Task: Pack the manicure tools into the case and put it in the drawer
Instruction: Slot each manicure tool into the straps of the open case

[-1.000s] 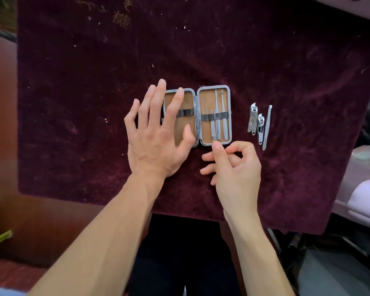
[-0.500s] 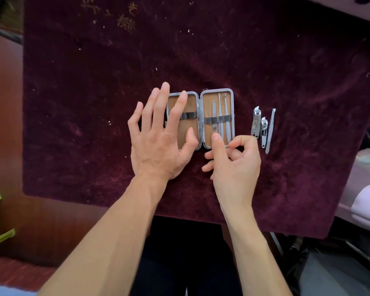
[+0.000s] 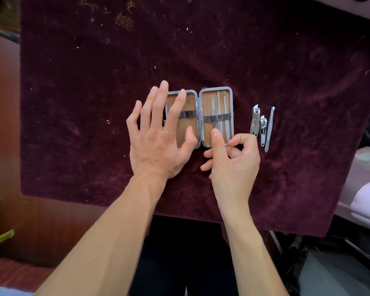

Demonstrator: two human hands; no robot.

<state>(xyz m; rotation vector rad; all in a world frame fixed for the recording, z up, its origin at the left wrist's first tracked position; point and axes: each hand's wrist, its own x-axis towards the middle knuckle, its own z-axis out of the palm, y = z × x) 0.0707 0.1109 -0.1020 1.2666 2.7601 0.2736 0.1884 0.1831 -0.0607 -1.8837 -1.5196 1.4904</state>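
The left hand (image 3: 158, 144) is lying spread and flat, fingers reaching over the left half of the open case (image 3: 199, 116) on the cloth (image 3: 73, 103). Just right of it, the right hand (image 3: 231, 161) is curling loosely, thumb tip touching the leftmost of three tools (image 3: 219, 113) strapped in the right half (nothing pinched). Right of that hand, two clippers (image 3: 259, 123) and a file (image 3: 270, 129) are lying loose.

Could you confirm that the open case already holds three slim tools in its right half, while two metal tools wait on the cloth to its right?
Not quite: the head view shows three loose metal tools on the dark red velvet cloth, not two. The open tan-lined, metal-framed case does hold three slim tools.
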